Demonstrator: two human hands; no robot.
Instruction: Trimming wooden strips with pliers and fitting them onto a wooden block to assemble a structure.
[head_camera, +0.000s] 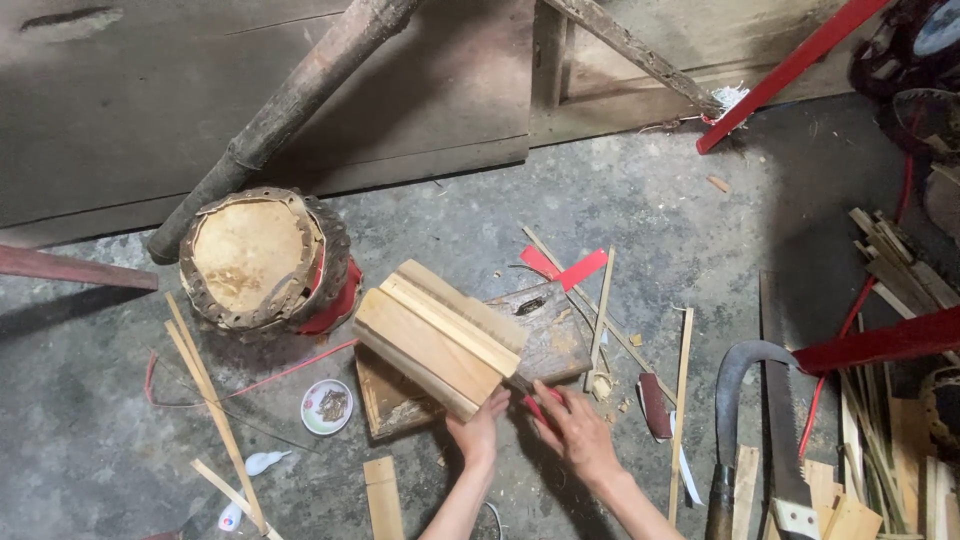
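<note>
Drum-like round object (262, 256) on the concrete floor (640, 200); beside it, bundle of 3 wooden slats (438, 338) resting on a dark board (545, 335). Left hand (478, 428) grips the bundle's near end; right hand (577, 430) closed around a red-handled tool (536, 405).

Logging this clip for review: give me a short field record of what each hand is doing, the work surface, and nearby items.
left hand: steadies a bundle of pale wood slats
right hand: grips a red-handled tool at the bundle's end
support: worn wooden block on the concrete floor
nearby: round stump, small dish, curved saw, thin strips
</note>
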